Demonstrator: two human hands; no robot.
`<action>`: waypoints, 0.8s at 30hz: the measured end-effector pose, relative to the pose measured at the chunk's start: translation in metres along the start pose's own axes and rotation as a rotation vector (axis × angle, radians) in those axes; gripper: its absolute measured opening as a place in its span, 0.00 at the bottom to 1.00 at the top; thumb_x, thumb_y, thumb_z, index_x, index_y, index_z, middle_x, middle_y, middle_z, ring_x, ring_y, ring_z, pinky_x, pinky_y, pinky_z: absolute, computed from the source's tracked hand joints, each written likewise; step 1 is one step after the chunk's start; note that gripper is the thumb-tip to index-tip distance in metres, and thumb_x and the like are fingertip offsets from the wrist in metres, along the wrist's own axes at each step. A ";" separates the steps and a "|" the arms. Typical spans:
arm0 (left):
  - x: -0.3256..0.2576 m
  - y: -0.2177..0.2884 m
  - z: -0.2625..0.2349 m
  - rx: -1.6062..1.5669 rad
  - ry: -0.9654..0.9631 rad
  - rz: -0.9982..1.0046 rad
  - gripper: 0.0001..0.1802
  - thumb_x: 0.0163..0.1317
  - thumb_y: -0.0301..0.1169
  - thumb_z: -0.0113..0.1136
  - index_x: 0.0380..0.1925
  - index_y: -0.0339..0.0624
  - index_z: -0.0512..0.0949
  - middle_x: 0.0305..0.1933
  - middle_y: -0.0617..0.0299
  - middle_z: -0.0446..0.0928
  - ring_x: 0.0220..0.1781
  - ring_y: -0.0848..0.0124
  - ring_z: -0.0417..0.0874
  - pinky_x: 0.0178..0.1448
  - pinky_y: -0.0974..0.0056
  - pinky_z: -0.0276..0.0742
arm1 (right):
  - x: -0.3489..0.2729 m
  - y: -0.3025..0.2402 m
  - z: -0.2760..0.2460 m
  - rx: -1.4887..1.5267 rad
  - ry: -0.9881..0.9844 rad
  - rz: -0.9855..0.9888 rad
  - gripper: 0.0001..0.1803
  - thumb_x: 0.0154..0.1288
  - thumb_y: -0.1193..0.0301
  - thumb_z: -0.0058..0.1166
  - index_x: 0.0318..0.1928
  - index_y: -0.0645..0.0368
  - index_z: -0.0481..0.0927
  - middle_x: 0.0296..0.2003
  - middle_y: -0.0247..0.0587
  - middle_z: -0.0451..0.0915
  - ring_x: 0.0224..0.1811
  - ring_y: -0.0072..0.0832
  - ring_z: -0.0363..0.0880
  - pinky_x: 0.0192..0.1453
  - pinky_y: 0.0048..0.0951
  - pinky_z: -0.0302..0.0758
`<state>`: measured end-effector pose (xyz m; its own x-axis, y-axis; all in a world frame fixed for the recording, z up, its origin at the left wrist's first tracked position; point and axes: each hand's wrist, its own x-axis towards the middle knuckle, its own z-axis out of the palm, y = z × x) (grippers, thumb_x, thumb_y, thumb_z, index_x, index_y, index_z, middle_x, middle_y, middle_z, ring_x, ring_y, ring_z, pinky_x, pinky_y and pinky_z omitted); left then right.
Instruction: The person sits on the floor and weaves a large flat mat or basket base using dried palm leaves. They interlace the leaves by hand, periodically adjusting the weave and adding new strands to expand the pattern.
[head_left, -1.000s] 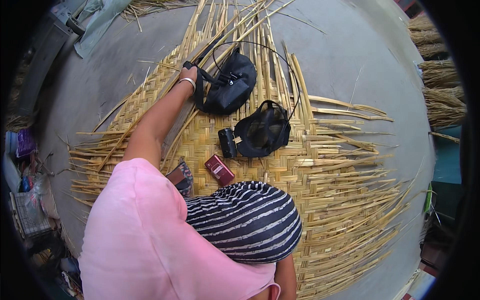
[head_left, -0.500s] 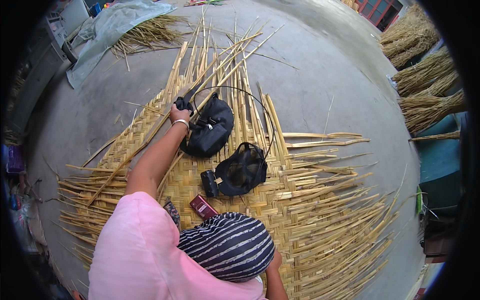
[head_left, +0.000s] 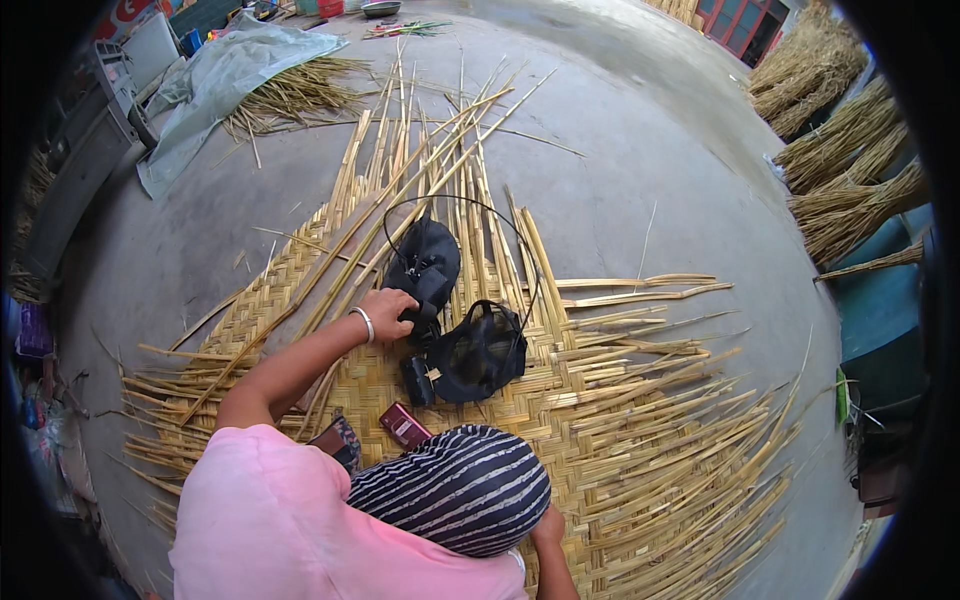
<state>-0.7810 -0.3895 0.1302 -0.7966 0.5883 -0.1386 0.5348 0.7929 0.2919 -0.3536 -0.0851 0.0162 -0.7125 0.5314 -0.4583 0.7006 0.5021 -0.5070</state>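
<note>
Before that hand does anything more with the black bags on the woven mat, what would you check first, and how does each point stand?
1. Left hand on the upper black bag: ok, the fingers touch its lower end.
2. Firm grip on it: cannot tell.
3. Right hand free: cannot tell, it is hidden behind the striped head cloth.
4. Thin black cord free of the split canes: cannot tell, it loops over them.
5. Second black bag out of the way: not ok, it lies right beside the first.
6. Small red packet apart from the hand: ok.
</note>
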 end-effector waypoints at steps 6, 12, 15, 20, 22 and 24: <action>0.033 -0.029 -0.041 -0.128 0.097 -0.209 0.17 0.53 0.45 0.59 0.34 0.44 0.77 0.36 0.52 0.80 0.40 0.55 0.81 0.43 0.56 0.75 | 0.019 0.007 -0.020 0.092 -0.001 -0.043 0.14 0.58 0.61 0.54 0.29 0.61 0.79 0.25 0.50 0.80 0.27 0.44 0.80 0.34 0.38 0.74; 0.082 -0.097 -0.049 0.050 0.121 -0.364 0.16 0.56 0.43 0.55 0.40 0.46 0.77 0.42 0.51 0.78 0.48 0.54 0.78 0.51 0.53 0.74 | 0.067 0.014 -0.042 0.272 -0.100 -0.100 0.14 0.60 0.62 0.54 0.33 0.62 0.80 0.27 0.52 0.81 0.31 0.45 0.80 0.36 0.38 0.74; 0.105 -0.126 -0.050 0.087 0.138 -0.450 0.19 0.56 0.42 0.55 0.45 0.46 0.75 0.51 0.51 0.74 0.54 0.54 0.75 0.56 0.53 0.72 | 0.102 0.016 -0.044 0.145 -0.181 -0.136 0.16 0.61 0.58 0.53 0.36 0.60 0.79 0.30 0.52 0.81 0.34 0.48 0.80 0.38 0.40 0.74; 0.109 -0.168 -0.043 0.039 0.136 -0.779 0.24 0.55 0.41 0.56 0.51 0.44 0.72 0.58 0.51 0.69 0.60 0.53 0.70 0.62 0.53 0.67 | 0.131 -0.106 -0.071 -0.240 -0.293 -0.088 0.16 0.60 0.58 0.52 0.37 0.57 0.79 0.32 0.53 0.81 0.37 0.49 0.79 0.41 0.43 0.74; 0.106 -0.195 -0.028 -0.023 0.160 -0.844 0.26 0.55 0.44 0.56 0.52 0.41 0.71 0.58 0.48 0.71 0.60 0.51 0.71 0.61 0.53 0.68 | 0.144 -0.131 -0.067 -0.340 -0.297 -0.152 0.15 0.60 0.58 0.51 0.38 0.56 0.80 0.33 0.53 0.81 0.38 0.49 0.79 0.43 0.44 0.74; 0.108 -0.221 -0.015 -0.099 0.097 -0.918 0.28 0.56 0.46 0.56 0.52 0.40 0.71 0.57 0.45 0.72 0.59 0.50 0.72 0.60 0.53 0.69 | 0.159 -0.144 -0.061 -0.418 -0.298 -0.188 0.15 0.60 0.58 0.51 0.38 0.55 0.80 0.34 0.53 0.81 0.39 0.49 0.79 0.44 0.45 0.75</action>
<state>-0.9897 -0.5032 0.0650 -0.9186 -0.2826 -0.2764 -0.3399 0.9217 0.1871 -0.5655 -0.0315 0.0613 -0.7646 0.2210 -0.6055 0.4730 0.8305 -0.2941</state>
